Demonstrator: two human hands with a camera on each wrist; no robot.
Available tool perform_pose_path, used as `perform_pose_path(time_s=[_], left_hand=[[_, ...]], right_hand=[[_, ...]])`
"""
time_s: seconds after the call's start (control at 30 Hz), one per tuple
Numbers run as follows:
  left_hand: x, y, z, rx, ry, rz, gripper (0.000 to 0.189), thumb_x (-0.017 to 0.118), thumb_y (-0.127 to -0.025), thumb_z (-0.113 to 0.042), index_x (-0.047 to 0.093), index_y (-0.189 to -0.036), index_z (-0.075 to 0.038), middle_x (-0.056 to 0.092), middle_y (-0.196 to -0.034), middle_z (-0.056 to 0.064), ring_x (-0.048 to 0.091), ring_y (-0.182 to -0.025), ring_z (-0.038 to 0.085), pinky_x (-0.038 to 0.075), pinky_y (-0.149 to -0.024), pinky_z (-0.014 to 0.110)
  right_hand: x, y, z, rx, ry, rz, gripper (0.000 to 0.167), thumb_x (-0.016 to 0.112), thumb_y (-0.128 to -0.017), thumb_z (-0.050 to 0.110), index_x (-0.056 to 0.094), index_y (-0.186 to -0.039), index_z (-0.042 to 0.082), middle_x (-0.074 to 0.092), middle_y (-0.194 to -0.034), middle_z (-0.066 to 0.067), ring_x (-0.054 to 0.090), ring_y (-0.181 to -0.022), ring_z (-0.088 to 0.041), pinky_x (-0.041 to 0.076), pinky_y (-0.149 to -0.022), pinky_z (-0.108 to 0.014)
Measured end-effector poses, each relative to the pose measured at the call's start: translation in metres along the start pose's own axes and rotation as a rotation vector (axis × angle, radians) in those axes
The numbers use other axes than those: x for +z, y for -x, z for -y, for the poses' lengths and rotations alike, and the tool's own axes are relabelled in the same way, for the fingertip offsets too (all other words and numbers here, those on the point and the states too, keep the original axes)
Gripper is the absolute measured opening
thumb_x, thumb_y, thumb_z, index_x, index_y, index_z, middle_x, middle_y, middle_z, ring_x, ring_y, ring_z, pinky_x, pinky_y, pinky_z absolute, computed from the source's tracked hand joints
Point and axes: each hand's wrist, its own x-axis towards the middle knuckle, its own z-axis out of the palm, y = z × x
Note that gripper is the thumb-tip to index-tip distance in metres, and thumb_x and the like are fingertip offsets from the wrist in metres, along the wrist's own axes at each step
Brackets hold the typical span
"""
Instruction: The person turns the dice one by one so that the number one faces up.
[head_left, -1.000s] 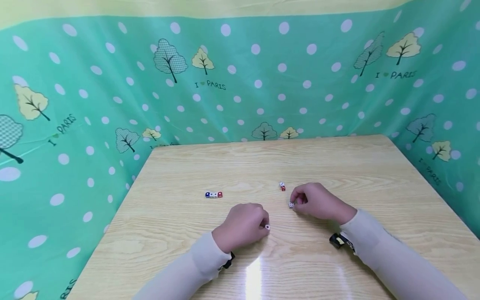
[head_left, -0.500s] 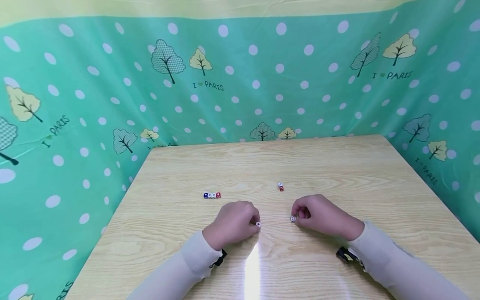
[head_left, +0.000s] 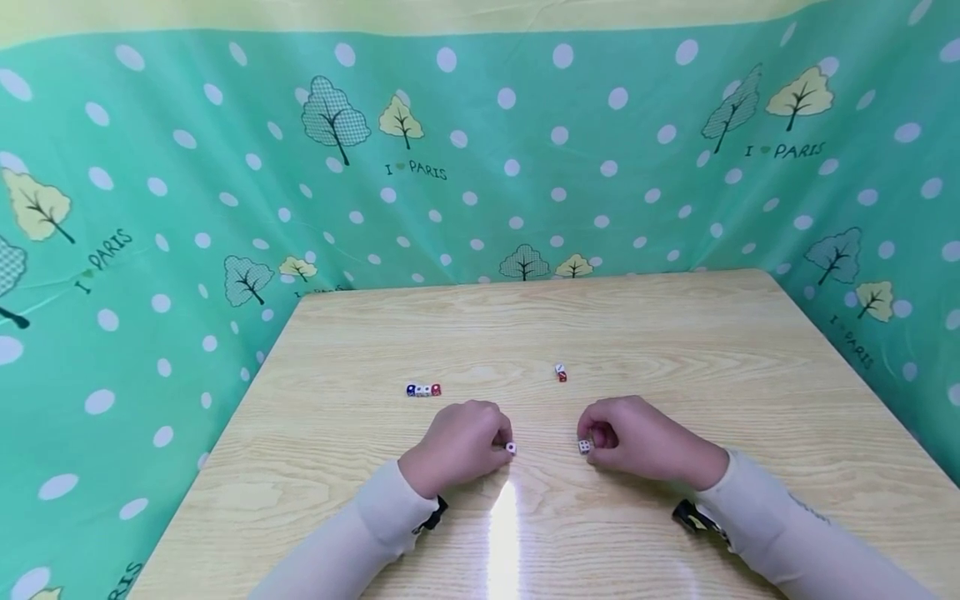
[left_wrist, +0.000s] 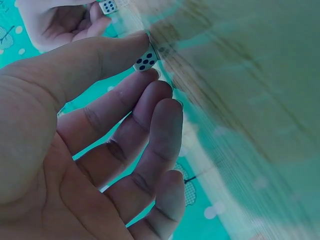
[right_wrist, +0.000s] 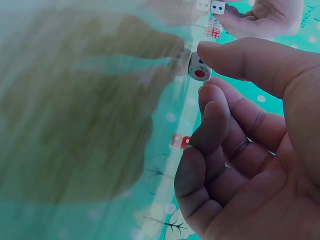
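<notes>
In the head view, my left hand (head_left: 459,446) pinches a white die (head_left: 511,448) between thumb and forefinger, low over the table. The left wrist view shows that die (left_wrist: 145,61) with dark dots on the visible face, and the other fingers curved below it. My right hand (head_left: 648,442) holds another white die (head_left: 584,447), four dots on top, at thumb and fingertip. From the right wrist, this die (right_wrist: 200,70) shows one large red dot. The two held dice are level with each other, a gap between them.
Left of centre, several dice stand in a touching row: a blue die (head_left: 411,390), white ones (head_left: 423,391) and a red die (head_left: 437,389). Beyond the right hand, a white die (head_left: 560,368) and a red die (head_left: 562,377) touch. Patterned cloth (head_left: 525,167) surrounds the wooden table (head_left: 360,325).
My right hand has drawn its die nearer to me, away from the white-and-red pair. My left hand has shifted slightly left with its die.
</notes>
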Motion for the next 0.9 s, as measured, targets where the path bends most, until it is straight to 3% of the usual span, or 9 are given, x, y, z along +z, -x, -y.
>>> perform_pose_path(time_s=[0.17, 0.9], left_hand=[[0.0021, -0.0012, 0.0025, -0.006, 0.01, 0.005, 0.011, 0.083, -0.084, -0.027, 0.076, -0.075, -0.026, 0.066, -0.077, -0.013, 0.051, -0.063, 0.001, 0.042, -0.052, 0.022], [-0.0013, -0.0004, 0.0004, -0.024, 0.029, 0.018, 0.013, 0.082, -0.083, -0.027, 0.075, -0.073, -0.025, 0.062, -0.072, -0.015, 0.05, -0.063, 0.002, 0.042, -0.055, 0.022]], right_hand=[[0.0024, -0.0022, 0.0026, -0.012, 0.01, 0.009, 0.02, 0.081, -0.083, 0.009, 0.072, -0.1, 0.017, 0.061, -0.08, 0.01, 0.056, -0.073, -0.006, 0.05, -0.065, -0.023], [0.0038, -0.0015, 0.0046, -0.045, 0.056, 0.006, 0.015, 0.078, -0.087, 0.011, 0.071, -0.09, 0.023, 0.06, -0.08, 0.016, 0.056, -0.072, -0.004, 0.05, -0.064, -0.022]])
